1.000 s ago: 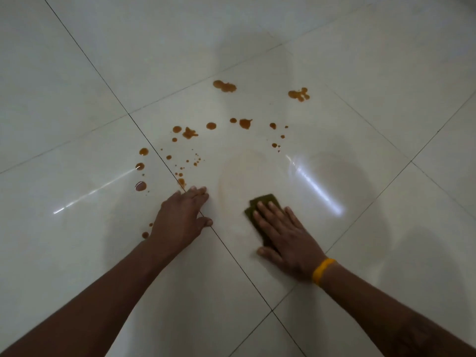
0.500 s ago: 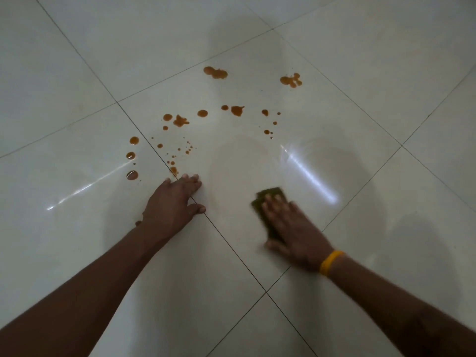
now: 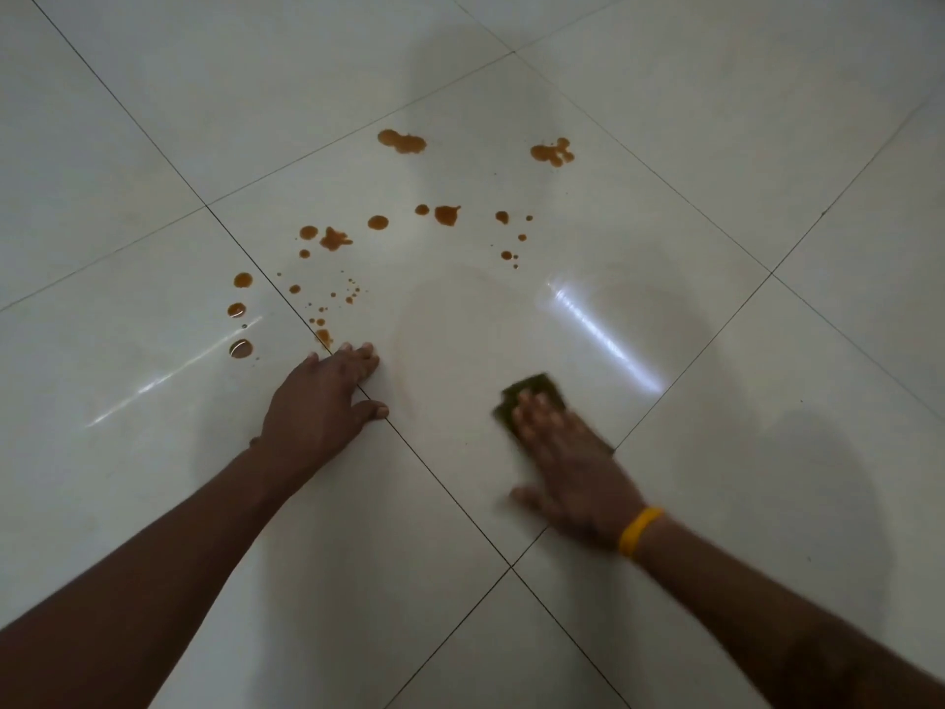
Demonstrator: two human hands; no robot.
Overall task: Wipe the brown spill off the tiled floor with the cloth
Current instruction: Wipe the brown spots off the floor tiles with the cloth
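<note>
Brown spill (image 3: 404, 141): drops scattered over white tiled floor (image 3: 716, 120), 10 to 1 o'clock beyond our hands. Cloth (image 3: 529, 386) dark green, flat on floor under our right hand (image 3: 572, 468), fingers spread, pressing, blurred. Left hand (image 3: 319, 406) flat on floor, fingers together, just beside nearest drops. Yellow band (image 3: 639, 529) at right wrist.

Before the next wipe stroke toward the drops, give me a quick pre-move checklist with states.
1. Cloth under right hand, flat on tile: ok.
2. Left hand braced on floor, not on the drop just beyond its fingers: ok.
3. Path from cloth up to brown drops free of objects: ok.
4. Spill cleared: not ok, many drops remain.
5. Cloth still clean enough to absorb: cannot tell, blurred and mostly covered.
</note>
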